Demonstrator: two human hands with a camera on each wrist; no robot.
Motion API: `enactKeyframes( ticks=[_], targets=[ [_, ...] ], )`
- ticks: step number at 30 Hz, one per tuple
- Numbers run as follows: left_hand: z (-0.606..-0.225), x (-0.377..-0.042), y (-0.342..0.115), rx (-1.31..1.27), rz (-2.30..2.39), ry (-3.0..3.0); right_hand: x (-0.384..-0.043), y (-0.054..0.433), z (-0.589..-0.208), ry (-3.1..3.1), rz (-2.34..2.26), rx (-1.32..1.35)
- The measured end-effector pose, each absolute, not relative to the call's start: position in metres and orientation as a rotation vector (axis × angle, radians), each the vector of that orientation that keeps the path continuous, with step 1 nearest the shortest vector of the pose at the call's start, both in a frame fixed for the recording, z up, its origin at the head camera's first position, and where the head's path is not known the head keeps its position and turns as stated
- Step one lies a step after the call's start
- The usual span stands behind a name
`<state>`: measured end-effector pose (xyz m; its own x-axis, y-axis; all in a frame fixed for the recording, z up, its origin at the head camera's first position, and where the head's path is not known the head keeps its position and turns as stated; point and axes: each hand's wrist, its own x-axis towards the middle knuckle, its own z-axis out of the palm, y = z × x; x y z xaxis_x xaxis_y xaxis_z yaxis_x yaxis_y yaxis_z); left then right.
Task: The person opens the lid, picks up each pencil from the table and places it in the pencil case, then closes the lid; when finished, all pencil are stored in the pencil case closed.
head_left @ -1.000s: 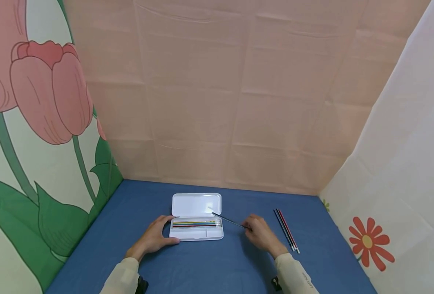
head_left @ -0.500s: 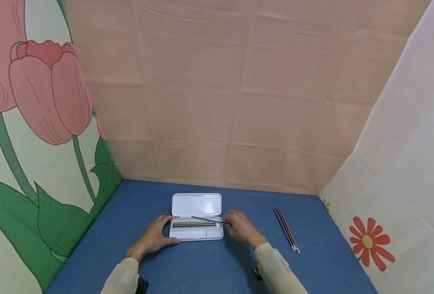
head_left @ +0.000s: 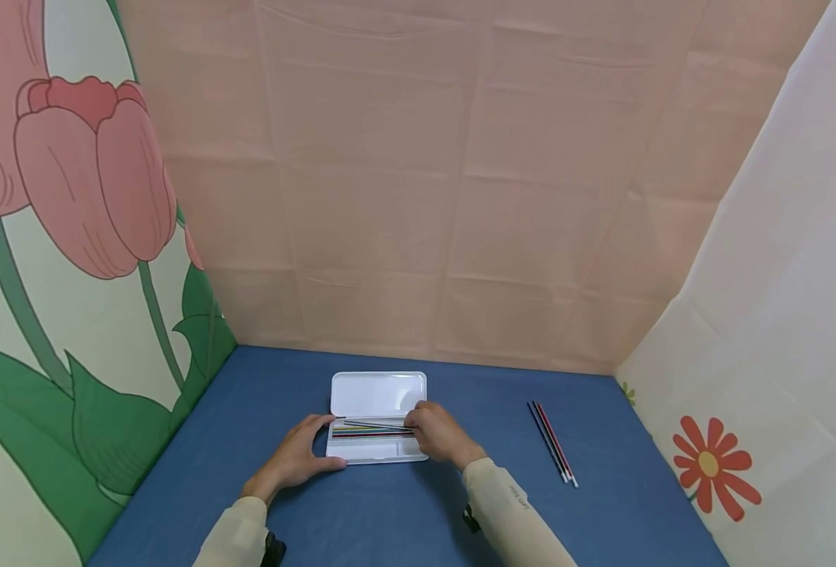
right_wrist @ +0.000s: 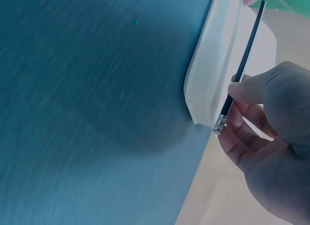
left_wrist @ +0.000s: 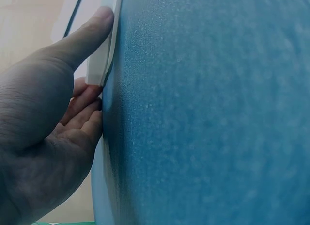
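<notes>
A white pencil case (head_left: 361, 452) lies open on the blue table, its lid (head_left: 379, 394) tipped back. Several coloured pencils (head_left: 361, 435) rest side by side in its rear compartment. At the case's left end, my left hand (head_left: 296, 457) holds it, thumb along the front edge and fingers at the back corner. My right hand (head_left: 446, 435) pinches a dark pencil (right_wrist: 247, 53) between thumb and fingers near its silver ferrule and eraser end. That pencil points left, close over the row of pencils. The right fingers cover the case's right rear part.
To the right on the blue table (head_left: 630, 488) lie two more pencils with white ends, a dark one (head_left: 547, 441) and a red one (head_left: 558, 445). A beige cloth backdrop (head_left: 390, 197) rises behind, with a tulip-printed cloth at left and a white flowered cloth at right.
My right hand has moved left with the dark pencil, from beside the case to over its rear compartment. My left hand has stayed at the case's left end.
</notes>
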<state>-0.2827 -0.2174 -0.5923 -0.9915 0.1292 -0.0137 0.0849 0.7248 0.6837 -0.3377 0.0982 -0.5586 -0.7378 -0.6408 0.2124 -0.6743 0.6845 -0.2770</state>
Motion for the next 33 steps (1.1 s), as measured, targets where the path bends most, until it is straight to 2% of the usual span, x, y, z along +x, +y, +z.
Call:
enactKeyframes(
  ticks=[33],
  targets=[
    [-0.592, -0.281, -0.217, 0.173, 1.154, 2.862, -0.34, 0.076, -0.561, -2.873, 0.453, 1.061]
  ],
)
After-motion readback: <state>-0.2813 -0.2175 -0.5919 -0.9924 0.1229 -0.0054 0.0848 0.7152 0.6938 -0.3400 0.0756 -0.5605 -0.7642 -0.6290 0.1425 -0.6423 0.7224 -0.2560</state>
